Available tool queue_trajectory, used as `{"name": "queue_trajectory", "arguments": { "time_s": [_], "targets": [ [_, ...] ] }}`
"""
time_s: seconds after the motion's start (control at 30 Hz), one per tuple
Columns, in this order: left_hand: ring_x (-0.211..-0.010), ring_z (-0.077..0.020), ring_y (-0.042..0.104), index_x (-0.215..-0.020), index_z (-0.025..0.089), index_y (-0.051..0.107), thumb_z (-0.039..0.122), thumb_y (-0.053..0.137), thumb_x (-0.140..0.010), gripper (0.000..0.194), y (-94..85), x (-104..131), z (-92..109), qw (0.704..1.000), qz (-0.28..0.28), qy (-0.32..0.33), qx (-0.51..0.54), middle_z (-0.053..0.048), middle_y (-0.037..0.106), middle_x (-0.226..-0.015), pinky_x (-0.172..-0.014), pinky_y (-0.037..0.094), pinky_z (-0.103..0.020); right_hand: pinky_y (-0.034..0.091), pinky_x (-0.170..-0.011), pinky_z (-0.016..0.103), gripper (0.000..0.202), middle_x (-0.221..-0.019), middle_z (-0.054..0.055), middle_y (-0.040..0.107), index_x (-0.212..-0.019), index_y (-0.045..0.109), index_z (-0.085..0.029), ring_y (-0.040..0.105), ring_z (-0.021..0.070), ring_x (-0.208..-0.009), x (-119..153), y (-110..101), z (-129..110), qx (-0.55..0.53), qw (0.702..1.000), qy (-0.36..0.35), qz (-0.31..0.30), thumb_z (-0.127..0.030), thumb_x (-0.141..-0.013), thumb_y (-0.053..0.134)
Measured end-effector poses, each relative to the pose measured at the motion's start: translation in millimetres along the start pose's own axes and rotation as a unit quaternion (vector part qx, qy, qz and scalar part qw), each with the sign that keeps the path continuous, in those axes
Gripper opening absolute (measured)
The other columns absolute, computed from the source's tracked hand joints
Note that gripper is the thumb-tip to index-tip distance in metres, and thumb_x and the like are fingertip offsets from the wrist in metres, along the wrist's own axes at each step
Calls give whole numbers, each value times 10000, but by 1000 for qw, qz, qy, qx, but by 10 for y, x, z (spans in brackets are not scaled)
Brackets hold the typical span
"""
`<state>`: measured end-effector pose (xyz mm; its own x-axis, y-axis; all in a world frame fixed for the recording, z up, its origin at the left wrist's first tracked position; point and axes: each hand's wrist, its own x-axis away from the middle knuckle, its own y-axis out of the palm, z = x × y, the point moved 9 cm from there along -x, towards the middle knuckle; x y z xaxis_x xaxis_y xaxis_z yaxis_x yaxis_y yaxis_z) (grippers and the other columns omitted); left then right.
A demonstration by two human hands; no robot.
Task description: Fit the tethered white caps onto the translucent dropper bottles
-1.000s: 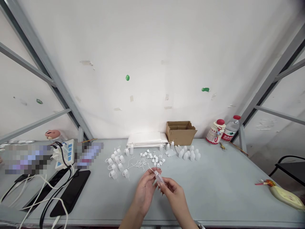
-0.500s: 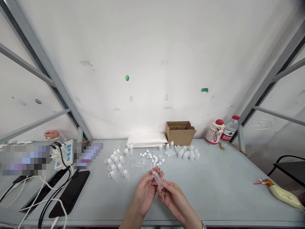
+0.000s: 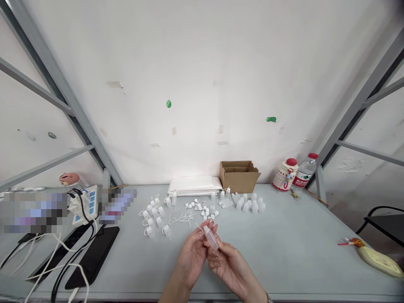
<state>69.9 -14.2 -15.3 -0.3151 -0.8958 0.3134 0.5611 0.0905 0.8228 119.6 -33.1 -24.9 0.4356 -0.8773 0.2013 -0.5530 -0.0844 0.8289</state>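
Strap [image 3: 199,227] swung aside, bottle [image 3: 212,240] tipped in my grip

Half a second ago the strap stood up from the neck; now it lies over toward my left fingers. The bottle has shifted only slightly, and my right thumb sits near its base. I judge that the neck end is what I am working on, though I cannot tell whether the strap is seated.

My left hand [image 3: 191,253] is partly curled, its fingertips pinching around the neck. My right hand [image 3: 232,266] is closed at the lower end, thumb against the wall and fingers bent beneath. Between them the bottle hangs tilted above the table [image 3: 293,248], neck away from me.

It is a slim cylinder of milky, see-through plastic, smooth and softly shiny. Beyond it are white caps [image 3: 206,209], small and angular, beside a tangle of thin, stringy straps [image 3: 187,218]. To the left stand squat bottles [image 3: 150,232] with looped straps; to the right, rounded, frosted ones [image 3: 248,206] cluster before a box [image 3: 240,182] of matt brown cardboard. The grey tabletop looks flat and smooth.
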Motion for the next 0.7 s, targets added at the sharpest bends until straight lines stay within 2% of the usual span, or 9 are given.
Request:
{"name": "queue_trajectory", "arguments": {
  "time_s": [0.13, 0.23, 0.37, 0.43, 0.57, 0.7],
  "targets": [
    [-1086, -216, 574, -935, 132, 684, 116, 541, -756, 230, 1, 9, -17, 1000, 2, -10, -10, -80, 702, -994, -993, 384, -318, 314, -505, 176, 224, -532, -51, 408, -759, 707, -116, 304, 48, -484, 10, 7, 35, -12, 1000, 7, -13, -325, -682, 731],
    [-1070, -222, 581, -974, 137, 676, 132, 573, -743, 252, 13, 15, 30, 999, -5, 9, -40, -83, 705, -966, -961, 404, -322, 325, -507, 180, 222, -525, -42, 446, -725, 695, -115, 340, 47, -480, 28, 32, -5, -13, 1000, -15, -10, -332, -695, 727],
    [-1071, -233, 574, -1002, 139, 667, 148, 610, -728, 280, -35, 5, 98, 996, 11, 43, -78, -111, 701, -987, -868, 446, -307, 375, -569, 218, 289, -607, 34, 580, -679, 682, -96, 457, 82, -544, 33, 22, -125, 61, 996, -63, 32, -381, -680, 731],
    [-1108, -234, 549, -1009, 143, 667, 149, 621, -724, 289, -68, 0, 101, 995, 22, 49, -83, -118, 692, -1022, -853, 445, -292, 382, -586, 229, 318, -630, 45, 604, -691, 692, -100, 471, 95, -559, 31, -10, -182, 119, 987, -85, 62, -411, -651, 744],
    [-1125, -218, 538, -983, 143, 676, 136, 584, -741, 260, -85, 2, 69, 997, 22, 45, -63, -113, 688, -1034, -894, 426, -285, 351, -544, 217, 327, -598, 16, 588, -664, 689, -118, 440, 83, -523, 40, -72, -236, 173, 973, -117, 97, -427, -597, 772],
    [-1038, -187, 593, -945, 124, 678, 76, 514, -749, 260, -79, 6, 21, 999, 34, 17, -26, -102, 703, -970, -904, 434, -276, 318, -521, 219, 331, -552, -5, 534, -611, 654, -124, 400, 76, -495, 54, -44, -188, 133, 983, -100, 75, -435, -603, 767]
  ]
}}
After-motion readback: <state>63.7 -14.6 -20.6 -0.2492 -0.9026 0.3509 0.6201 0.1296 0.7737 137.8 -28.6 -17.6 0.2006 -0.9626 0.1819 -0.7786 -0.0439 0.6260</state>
